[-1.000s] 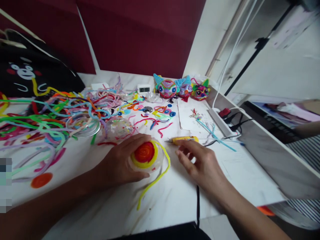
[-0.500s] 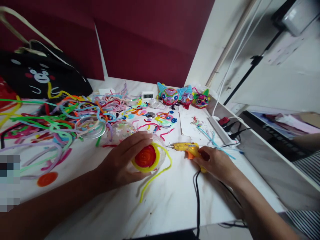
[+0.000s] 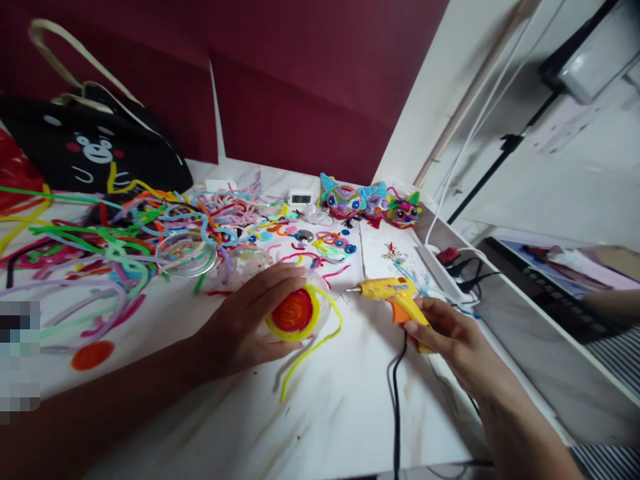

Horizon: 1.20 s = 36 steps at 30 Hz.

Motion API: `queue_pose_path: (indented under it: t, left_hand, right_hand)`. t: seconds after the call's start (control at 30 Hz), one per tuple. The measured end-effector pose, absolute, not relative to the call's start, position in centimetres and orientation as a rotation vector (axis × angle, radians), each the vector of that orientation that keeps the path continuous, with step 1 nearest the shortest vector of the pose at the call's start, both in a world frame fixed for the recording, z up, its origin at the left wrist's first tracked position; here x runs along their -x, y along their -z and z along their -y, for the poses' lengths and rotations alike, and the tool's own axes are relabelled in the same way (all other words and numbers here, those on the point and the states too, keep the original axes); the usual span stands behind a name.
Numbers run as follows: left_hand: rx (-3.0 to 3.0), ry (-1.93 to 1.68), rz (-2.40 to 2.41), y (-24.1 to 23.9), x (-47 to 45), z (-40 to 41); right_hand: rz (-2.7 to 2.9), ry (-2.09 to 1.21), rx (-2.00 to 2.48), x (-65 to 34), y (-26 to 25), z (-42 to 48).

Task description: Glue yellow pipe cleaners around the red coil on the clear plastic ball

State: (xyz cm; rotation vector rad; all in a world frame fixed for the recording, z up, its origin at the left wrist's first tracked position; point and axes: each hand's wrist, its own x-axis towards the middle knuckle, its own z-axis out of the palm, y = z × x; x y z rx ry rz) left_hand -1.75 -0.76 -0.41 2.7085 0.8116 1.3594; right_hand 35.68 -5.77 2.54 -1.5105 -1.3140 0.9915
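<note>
My left hand is closed around a clear plastic ball. On the ball's near side is a red-orange disc, ringed by a yellow pipe cleaner whose loose end hangs down towards the table. To the right, my right hand grips the handle of a yellow hot glue gun. Its metal nozzle points left at the ball, with a gap between them. An orange trigger shows under the body, and a black cord runs down from it. The fingers behind the ball are partly hidden.
Colourful pipe cleaners are heaped at the left, around a clear round dish. Decorated balls with faces stand at the back, near a small digital clock. A power strip lies along the right edge. An orange disc lies at left.
The glue gun has shifted right, away from the ball, and my right hand now shows more of its handle. My left hand still holds the ball. The view has tilted slightly.
</note>
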Motion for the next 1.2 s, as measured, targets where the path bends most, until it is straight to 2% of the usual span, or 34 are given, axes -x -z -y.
queue_pose_path:
  t: [0.1, 0.2, 0.6, 1.2]
  left_hand:
    - [-2.678, -1.368, -0.806, 0.7, 1.7, 0.7]
    - [-2.661, -1.363, -0.812, 0.8, 1.7, 0.8]
    - [-2.7, -1.374, -0.77, 0.3, 1.5, 1.4]
    - [-2.703, -1.372, -0.762, 0.7, 1.3, 1.3]
  right_hand:
    - [1.116, -1.075, 1.415, -34.5, -3.0, 7.3]
    - [1.013, -0.995, 1.342, -33.1, -3.1, 8.8]
    - [1.192, -0.743, 1.385, -28.6, -0.8, 12.2]
    - [1.294, -0.614, 1.203, -27.1, 0.9, 12.0]
